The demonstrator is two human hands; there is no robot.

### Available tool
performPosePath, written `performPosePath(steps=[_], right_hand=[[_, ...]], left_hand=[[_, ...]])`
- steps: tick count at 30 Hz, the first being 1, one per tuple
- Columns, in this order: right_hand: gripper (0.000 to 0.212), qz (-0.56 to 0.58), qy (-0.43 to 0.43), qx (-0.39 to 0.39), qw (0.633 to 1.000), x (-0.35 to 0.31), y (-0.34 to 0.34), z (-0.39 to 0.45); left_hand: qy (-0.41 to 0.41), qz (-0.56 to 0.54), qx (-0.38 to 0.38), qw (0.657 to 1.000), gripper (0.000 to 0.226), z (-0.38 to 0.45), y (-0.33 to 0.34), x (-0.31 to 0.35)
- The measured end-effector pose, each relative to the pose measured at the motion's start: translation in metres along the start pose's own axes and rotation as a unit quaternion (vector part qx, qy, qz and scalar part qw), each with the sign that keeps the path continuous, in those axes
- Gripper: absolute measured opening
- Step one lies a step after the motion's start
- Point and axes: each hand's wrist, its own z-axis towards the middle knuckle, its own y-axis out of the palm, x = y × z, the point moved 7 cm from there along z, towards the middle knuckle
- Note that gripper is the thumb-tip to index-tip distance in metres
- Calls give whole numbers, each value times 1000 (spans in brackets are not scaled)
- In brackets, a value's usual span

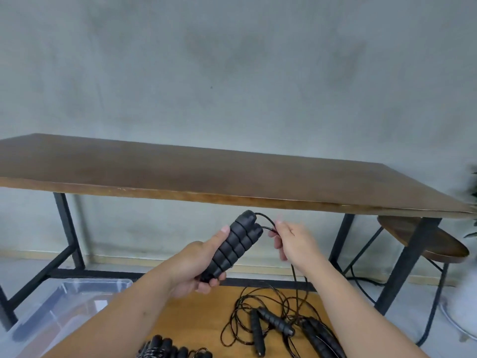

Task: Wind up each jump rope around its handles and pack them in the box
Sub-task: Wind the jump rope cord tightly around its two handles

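We hold a pair of black ribbed foam jump rope handles (233, 245) side by side in our left hand (196, 264), its grip wrapped firmly round both, raised in front of the long dark brown wooden bench (180, 174). Our right hand (291, 241) pinches the thin black cord (268, 223) just where it leaves the handle tops. We judge the winding has barely begun: next the cord must be looped tightly round the handles. More loose black jump ropes (273, 321) lie tangled below, and the clear plastic box (64, 303) waits at lower left.
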Motion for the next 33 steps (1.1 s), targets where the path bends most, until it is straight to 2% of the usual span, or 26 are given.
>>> performPosePath(steps=[1, 3, 6, 10, 16, 24, 29, 33], right_hand=[[44, 6, 25, -8, 1000, 2, 4, -1], [41, 90, 85, -34, 992, 3, 14, -6], [37, 225, 152, -59, 961, 0, 32, -23], [35, 333, 205, -121, 912, -3, 62, -45], [38, 305, 226, -169, 910, 7, 84, -60], [61, 318, 316, -259, 855, 32, 91, -77], [62, 324, 326, -239, 855, 39, 92, -78], [60, 338, 317, -232, 855, 40, 93, -75]], left_hand=[[-5, -8, 19, 1000, 83, 3, 0, -2], [-12, -28, 54, 998, 84, 8, 2, -6], [-21, -64, 96, 993, 82, 15, 10, -11], [-16, -144, 110, 983, 79, 22, 21, -18], [-31, -214, 77, 973, 74, 27, 35, -20], [-45, -223, 51, 972, 72, 32, 43, -16], [-38, -310, 8, 950, 72, 36, 50, -19], [-10, -354, 24, 935, 74, 45, 53, -21]])
